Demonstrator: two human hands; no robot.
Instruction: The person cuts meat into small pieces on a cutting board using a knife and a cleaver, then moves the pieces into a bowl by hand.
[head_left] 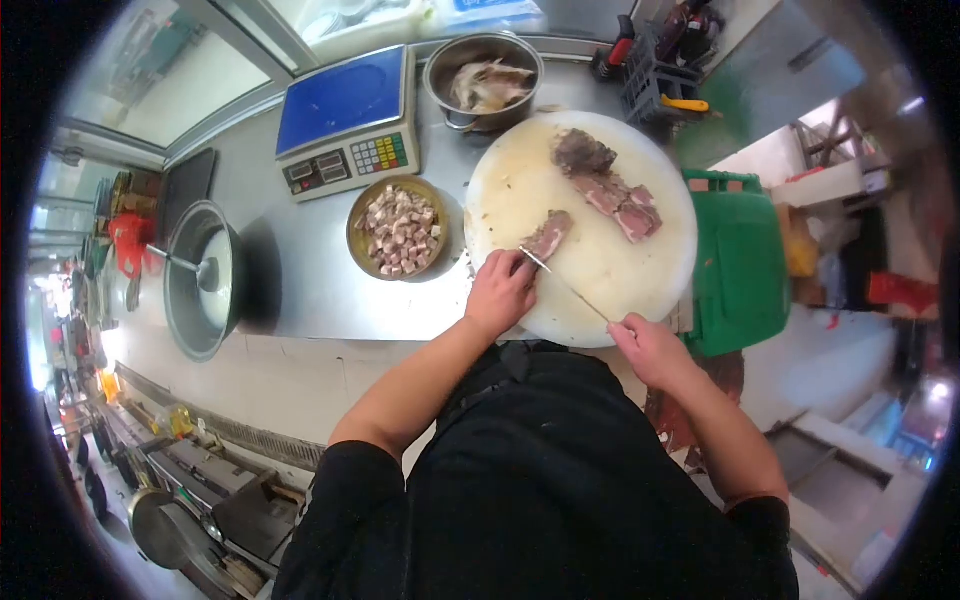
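Note:
On a round white cutting board [620, 285] lies a strip of cooked meat [548, 234]. My left hand [503, 290] is closed over the near end of this strip, fingers curled by the blade. A knife [575, 290] is gripped by its handle in my right hand [648, 345]; its blade tip reaches the meat beside my left fingers. Larger pieces of meat [622, 203] rest farther back on the board, and a darker chunk [583, 153] sits at their far end. Left of the board, a bowl [357, 250] holds many diced meat cubes [402, 230].
Behind the bowl stands a digital scale [345, 100] with a blue top. A steel pot [436, 85] with meat or bones is behind the board. To the right is a green bin [740, 265]; to the left, a metal basin [178, 300] with a ladle [178, 258]. A knife rack [655, 90] stands back right.

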